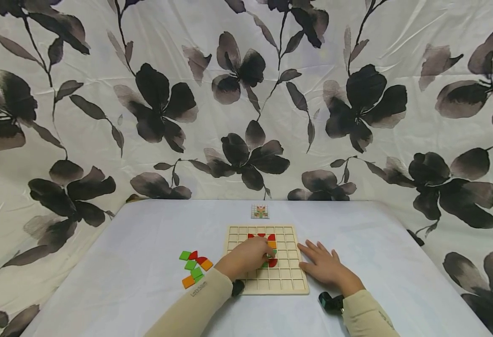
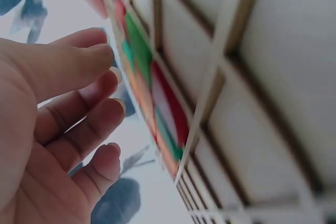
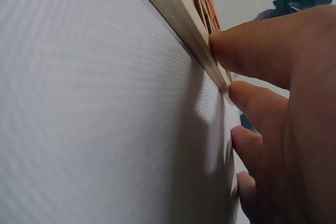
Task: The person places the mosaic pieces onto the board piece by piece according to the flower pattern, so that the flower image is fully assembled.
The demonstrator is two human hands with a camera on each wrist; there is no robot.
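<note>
A wooden grid board (image 1: 286, 274) lies on the table with red, orange and green pieces in its middle cells. My left hand (image 1: 246, 257) reaches over it from the left, fingertips by a green piece (image 1: 275, 253) and partly covering the pattern. In the left wrist view, the fingers of this hand (image 2: 63, 93) are loosely bent, thumb near the index finger, with no piece visible between them. My right hand (image 1: 329, 267) rests spread on the table, and in the right wrist view its thumb and index fingertip (image 3: 299, 87) touch the board's side (image 3: 184, 30).
Several loose green, red and orange pieces (image 1: 196, 272) lie on the white table (image 1: 145, 262) left of the board. Behind the board is a small picture card (image 1: 260, 212) with a coloured pattern. A floral cloth (image 1: 305, 154) hangs behind the table.
</note>
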